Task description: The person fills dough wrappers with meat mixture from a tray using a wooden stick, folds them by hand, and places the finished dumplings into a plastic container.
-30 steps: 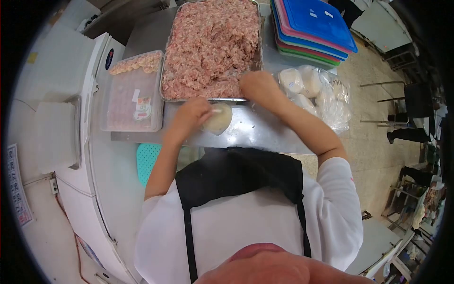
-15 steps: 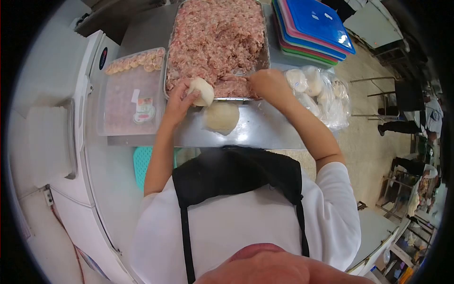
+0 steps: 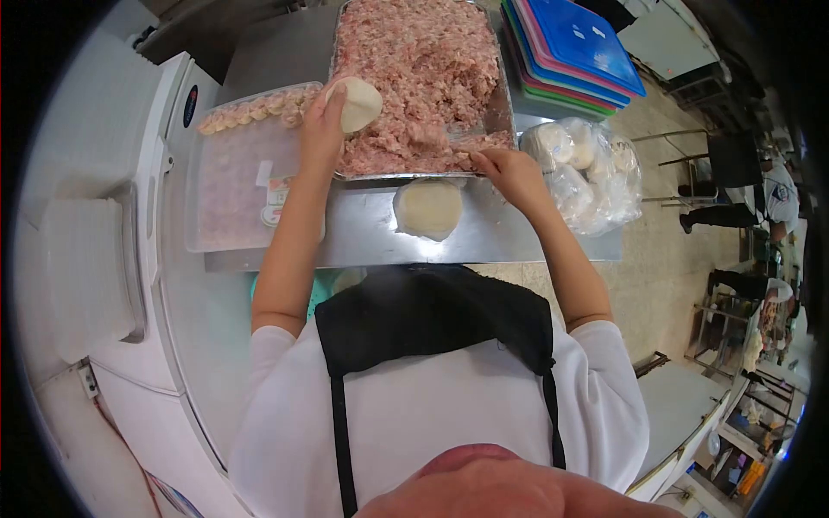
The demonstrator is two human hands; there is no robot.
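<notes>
Pinching a round, pale dough wrapper (image 3: 361, 105) by its left edge, the left hand (image 3: 320, 123) is raised left of centre in the upper half of the frame. Its grip is closed on that wrapper, thumb across the near face, and the disc appears tilted in front of the lower left part of the ground meat (image 3: 414, 52). The meat fills most of a metal tray (image 3: 507, 99) at upper centre, with a hollow towards the tray's right side.

At the tray's lower right corner is the right hand (image 3: 515, 179), thumb and fingers drawn together over the meat's edge — whether that grip has hold of a tool I cannot tell, since the fingertips are too small and blurred.

More round wrappers (image 3: 429, 210) lie in a pile on the metal table (image 3: 509, 240), just below the tray, near the middle of the frame. To the left is a translucent plastic container (image 3: 229, 186), with a row of small folded pieces (image 3: 250, 116) along its upper edge and a label (image 3: 276, 197) at its lower right.

Right of the right hand sits a clear plastic bag (image 3: 596, 203) of round white items — above it, at upper right, a stack of coloured lids (image 3: 583, 53), blue on top.
</notes>
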